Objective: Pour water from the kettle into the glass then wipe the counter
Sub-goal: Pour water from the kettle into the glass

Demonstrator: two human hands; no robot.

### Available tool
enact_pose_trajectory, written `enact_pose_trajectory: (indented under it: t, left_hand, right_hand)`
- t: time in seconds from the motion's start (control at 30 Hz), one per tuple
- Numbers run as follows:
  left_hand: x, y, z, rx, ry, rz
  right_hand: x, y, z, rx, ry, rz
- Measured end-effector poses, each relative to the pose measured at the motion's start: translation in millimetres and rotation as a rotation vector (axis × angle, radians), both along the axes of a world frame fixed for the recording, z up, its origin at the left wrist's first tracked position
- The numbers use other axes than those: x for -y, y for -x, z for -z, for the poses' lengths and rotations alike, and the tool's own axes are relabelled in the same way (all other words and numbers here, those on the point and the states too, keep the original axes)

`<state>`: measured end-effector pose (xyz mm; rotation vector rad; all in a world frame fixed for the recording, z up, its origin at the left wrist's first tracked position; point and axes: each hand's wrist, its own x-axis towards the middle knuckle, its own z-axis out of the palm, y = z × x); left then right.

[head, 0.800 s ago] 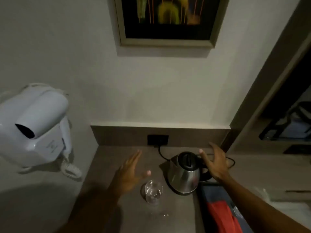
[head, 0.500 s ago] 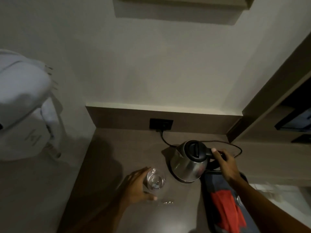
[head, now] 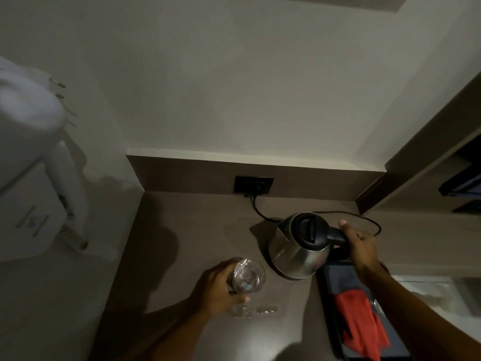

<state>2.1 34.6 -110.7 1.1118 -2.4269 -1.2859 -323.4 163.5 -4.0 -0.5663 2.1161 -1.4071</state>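
A steel kettle [head: 294,254] with a black lid stands on its base on the brown counter [head: 187,230]. My right hand [head: 360,246] is wrapped around its black handle. Just left of the kettle stands a clear glass [head: 248,277], and my left hand [head: 218,290] grips its side. A red cloth [head: 360,324] lies on a dark tray [head: 338,277] to the right of the kettle.
The kettle's black cord [head: 260,212] runs to a wall socket [head: 253,185] at the back. A white wall-mounted hair dryer [head: 33,162] hangs at the left. Small clear glints or drops [head: 265,310] lie in front of the glass. A dark shelf unit [head: 442,162] stands at the right.
Both hands were open above the counter; the left has closed around the glass and the right has taken the kettle's handle. The camera has tilted downward.
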Motion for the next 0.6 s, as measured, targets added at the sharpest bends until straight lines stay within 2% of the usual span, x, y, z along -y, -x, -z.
enact_pose_trajectory:
  t: [0.2, 0.3, 0.43, 0.6]
  left_hand:
    - [4, -3, 2, 0.019, -0.005, 0.030]
    - [6, -4, 1, 0.036, -0.009, 0.039]
    - [7, -4, -1, 0.044, 0.006, 0.041]
    - [11, -5, -3, 0.049, 0.019, 0.070]
  right_hand:
    - [13, -22, -32, -0.218, 0.074, -0.162]
    - [21, -34, -51, -0.428, 0.028, -0.295]
    - [36, -55, -69, -0.803, -0.024, -0.424]
    - [44, -74, -75, -1.009, -0.064, -0.526]
